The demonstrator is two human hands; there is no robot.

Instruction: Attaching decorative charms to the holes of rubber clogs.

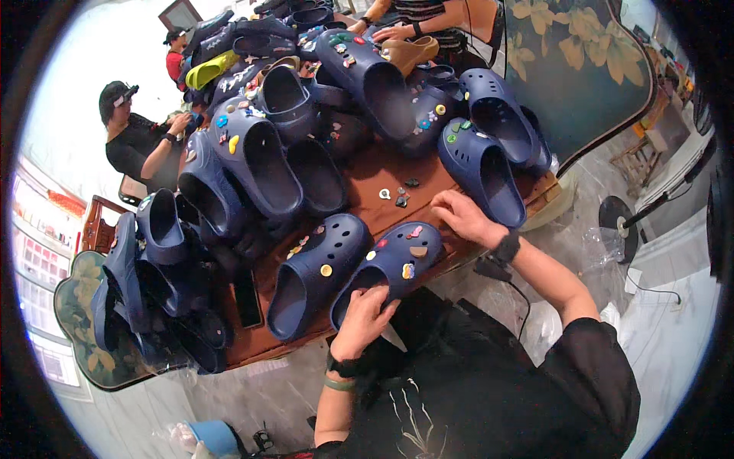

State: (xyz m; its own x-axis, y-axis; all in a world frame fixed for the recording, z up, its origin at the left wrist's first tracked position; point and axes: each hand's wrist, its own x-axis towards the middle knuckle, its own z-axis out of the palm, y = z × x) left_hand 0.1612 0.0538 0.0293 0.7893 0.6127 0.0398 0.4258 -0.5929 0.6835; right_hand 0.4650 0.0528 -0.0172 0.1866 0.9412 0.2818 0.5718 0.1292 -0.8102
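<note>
A: Left hand (362,315)?
B: Clasps the heel rim of a navy clog (390,260) with charms, lying at the wooden table's (375,180) near edge; fingertips hidden inside the opening.
A: Right hand (463,217)?
B: Fingers curled, resting by the clog's toe. Whether they pinch a charm, cannot tell; palm hides it.
A: Loose charms (399,193)?
B: Just beyond, too small to identify.

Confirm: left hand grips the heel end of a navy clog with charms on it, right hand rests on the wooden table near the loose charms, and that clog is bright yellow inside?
Not quite. In the head view the clog under the left hand is navy inside too, not yellow. The rest holds: the left hand's grip is at its heel end, and the right hand rests on the wooden table near the loose charms.
</note>
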